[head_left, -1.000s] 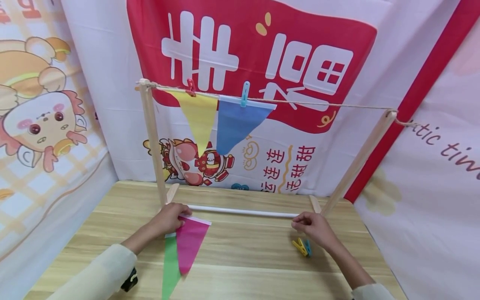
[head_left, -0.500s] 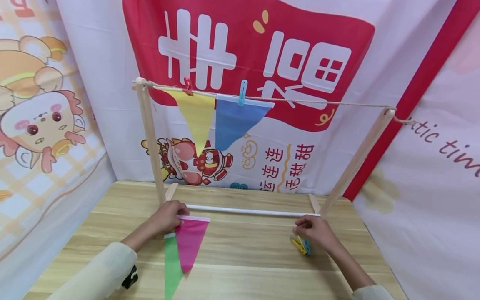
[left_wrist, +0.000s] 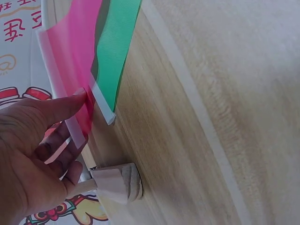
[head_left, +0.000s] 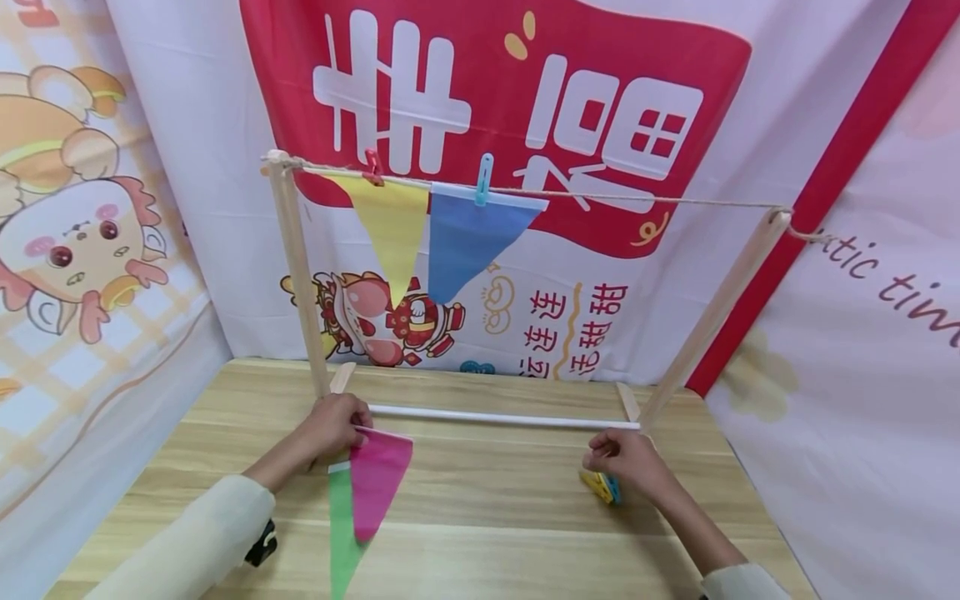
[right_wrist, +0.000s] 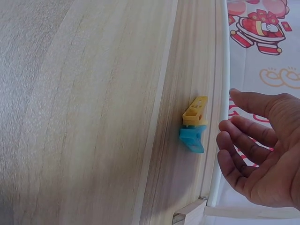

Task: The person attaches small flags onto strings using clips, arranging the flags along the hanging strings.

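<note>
Lettering on the drapes, read from my seat.
I get "tic tim", cut by the view's edge, on the right drape (head_left: 847, 367); on the far drape (head_left: 555, 258), a sideways white 福 fills the red panel (head_left: 491, 92), with small red 甜甜 beneath.

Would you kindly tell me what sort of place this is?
Probably a curtained booth: a wood-grain table stands before a printed backdrop, with a cartoon cloth hanging at its left.
</note>
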Demonstrator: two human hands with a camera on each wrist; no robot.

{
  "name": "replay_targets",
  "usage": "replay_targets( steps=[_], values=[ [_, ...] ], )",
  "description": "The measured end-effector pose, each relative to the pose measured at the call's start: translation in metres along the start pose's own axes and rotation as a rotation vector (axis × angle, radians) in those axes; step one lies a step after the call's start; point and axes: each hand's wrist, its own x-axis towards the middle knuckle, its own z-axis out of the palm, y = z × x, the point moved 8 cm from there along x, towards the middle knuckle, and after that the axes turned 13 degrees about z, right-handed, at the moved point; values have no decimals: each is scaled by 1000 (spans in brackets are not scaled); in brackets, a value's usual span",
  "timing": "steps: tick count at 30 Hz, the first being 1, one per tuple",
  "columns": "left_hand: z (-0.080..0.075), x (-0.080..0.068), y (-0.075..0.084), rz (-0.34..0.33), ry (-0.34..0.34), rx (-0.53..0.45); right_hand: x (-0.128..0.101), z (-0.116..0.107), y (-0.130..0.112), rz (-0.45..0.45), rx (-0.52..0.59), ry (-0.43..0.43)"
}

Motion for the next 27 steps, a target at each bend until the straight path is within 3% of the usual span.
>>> replay_targets(
  steps=[6,18,27],
  values=[
    [-1,0,2,29,16,-8,1,2,-3,-19,-37,4],
    [-3,0,5,-8,17,-4,-1,9,2,24,-241,27],
    [-10,3,13,62,60,-29,-1,13,3,-24,-339,89]
  ],
)
